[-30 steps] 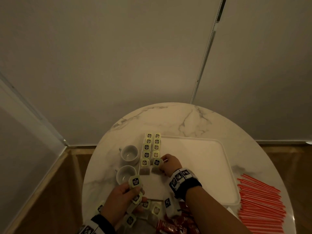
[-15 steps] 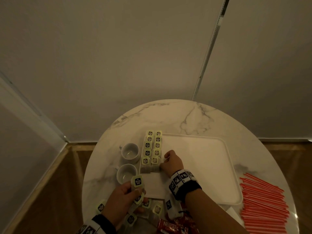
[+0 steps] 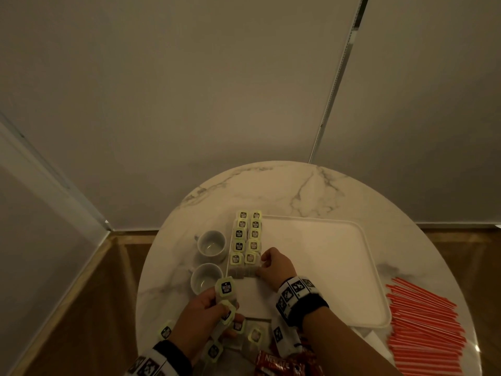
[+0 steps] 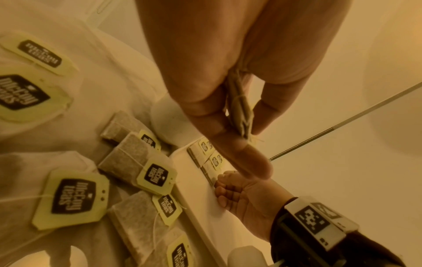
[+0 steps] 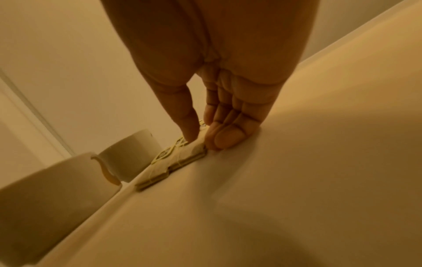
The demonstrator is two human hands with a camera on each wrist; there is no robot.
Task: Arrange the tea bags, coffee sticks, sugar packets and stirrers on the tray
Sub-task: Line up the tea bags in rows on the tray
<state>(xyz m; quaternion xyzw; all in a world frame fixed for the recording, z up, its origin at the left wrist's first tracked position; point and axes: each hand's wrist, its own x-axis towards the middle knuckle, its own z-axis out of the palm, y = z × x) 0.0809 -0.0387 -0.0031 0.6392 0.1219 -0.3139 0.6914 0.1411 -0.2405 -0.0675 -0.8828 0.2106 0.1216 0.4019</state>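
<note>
Head view: two hands put tea bags on a white tray (image 3: 320, 256).

Right hand (image 3: 273, 264) pinches the nearest tea bag (image 3: 250, 263) in the two rows along the tray's left side. Left hand (image 3: 202, 310) pinches a few more tea bags (image 3: 225, 290) above the loose ones on the table (image 3: 271, 191). Two cups (image 3: 210, 244) stand beside the tray; red stirrers (image 3: 423, 329) lie right.

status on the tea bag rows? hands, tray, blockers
Left hand holds a spare tea bag. Right hand pinches the nearest bag of two rows on the tray. No blockers; stirrers not yet placed.
</note>
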